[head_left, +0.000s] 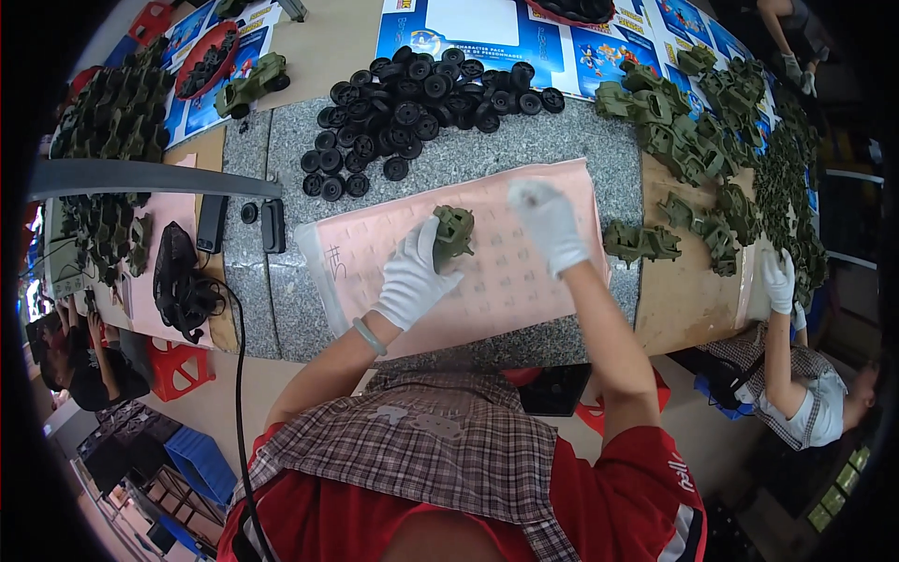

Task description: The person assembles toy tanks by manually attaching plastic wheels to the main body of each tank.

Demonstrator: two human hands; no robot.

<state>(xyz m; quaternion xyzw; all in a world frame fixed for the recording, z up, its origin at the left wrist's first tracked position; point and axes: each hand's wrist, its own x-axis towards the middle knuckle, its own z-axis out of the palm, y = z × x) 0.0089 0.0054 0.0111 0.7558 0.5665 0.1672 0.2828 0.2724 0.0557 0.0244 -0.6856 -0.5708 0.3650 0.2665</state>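
My left hand [414, 279], in a white glove, is wrapped around a small olive-green toy vehicle body [454, 230] above a pink sheet [487, 309]. To its right my right hand [551, 223], gloved too, is raised over the sheet's far right part, apart from the toy body. Motion blurs its fingers, and whether they hold anything cannot be made out. Beyond the sheet lies a heap of black toy wheels [407, 112] on the grey speckled tabletop [581, 140]. A green vehicle body [641, 242] rests just right of the sheet.
More green vehicle parts [679, 136] pile up at the right, others [112, 112] at the far left. A grey metal bar [150, 178] crosses the left side above a black cable [242, 375]. At the right a co-worker's gloved hand [778, 281] reaches toward the parts.
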